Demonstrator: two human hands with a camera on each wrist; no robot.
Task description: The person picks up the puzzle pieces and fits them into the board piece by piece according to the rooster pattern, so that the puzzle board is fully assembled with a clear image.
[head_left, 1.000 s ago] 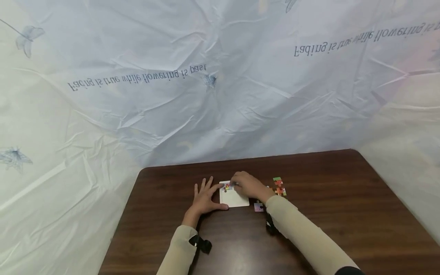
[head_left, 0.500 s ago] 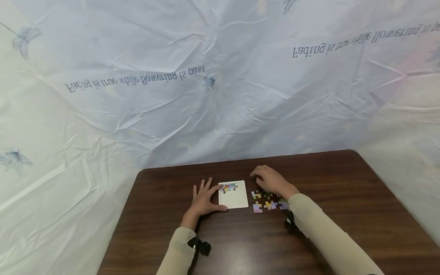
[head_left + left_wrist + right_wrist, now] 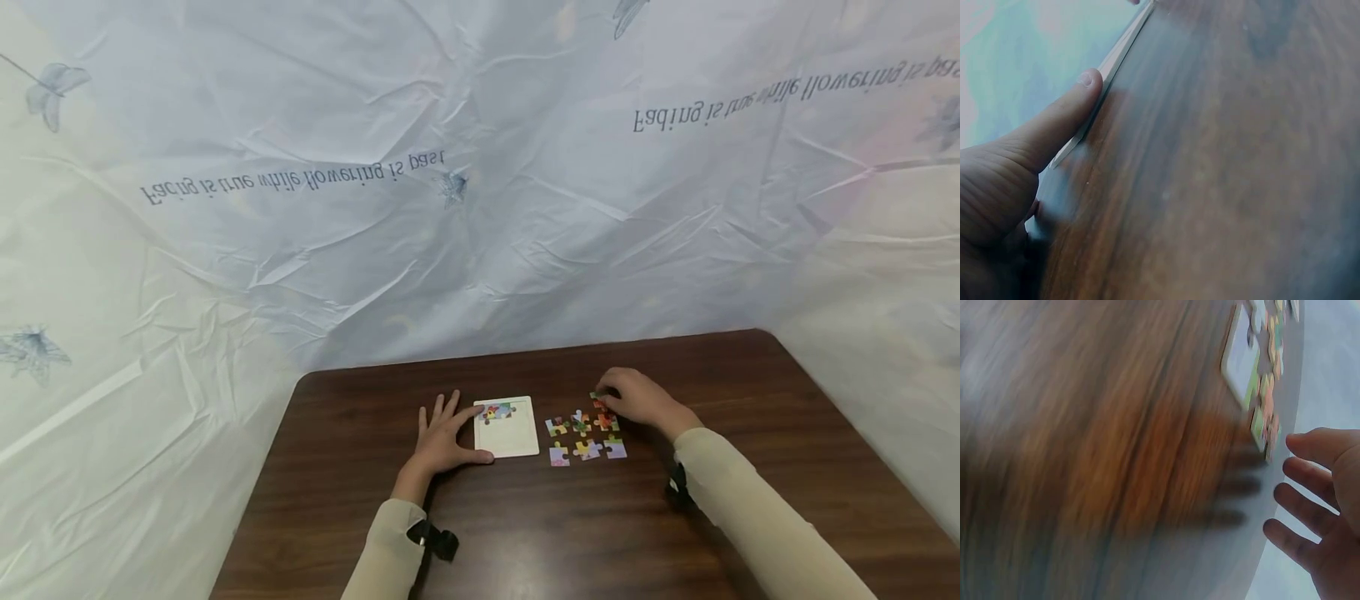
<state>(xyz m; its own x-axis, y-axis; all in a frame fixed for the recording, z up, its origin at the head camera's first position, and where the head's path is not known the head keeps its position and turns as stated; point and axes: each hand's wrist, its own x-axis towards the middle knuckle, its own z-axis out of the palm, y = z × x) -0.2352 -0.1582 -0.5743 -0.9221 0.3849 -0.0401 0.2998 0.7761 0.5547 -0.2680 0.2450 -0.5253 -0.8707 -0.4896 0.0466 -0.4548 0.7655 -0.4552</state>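
A square white puzzle board [image 3: 507, 437] lies on the table, with joined colourful jigsaw pieces [image 3: 498, 411] along its far left part. My left hand [image 3: 442, 442] rests spread at the board's left side. Its index fingertip reaches the far left corner, and its thumb [image 3: 1066, 112] touches the near edge. To the right of the board, several loose jigsaw pieces [image 3: 587, 450] lie in rough rows. My right hand [image 3: 643, 402] hovers by the far right piece, a green and red one [image 3: 597, 398]; in the right wrist view its fingers hang loosely curled, apart from the pieces.
The brown wooden table [image 3: 600, 533] has rounded far corners. Behind it and at both sides hangs a creased pale sheet [image 3: 480, 250] with printed lettering. A black strap with a small device [image 3: 435, 540] is on my left wrist.
My right hand has moved from the board to the right, over to the loose pieces, leaving a piece in the joined group. My left hand stays at the board's edge.
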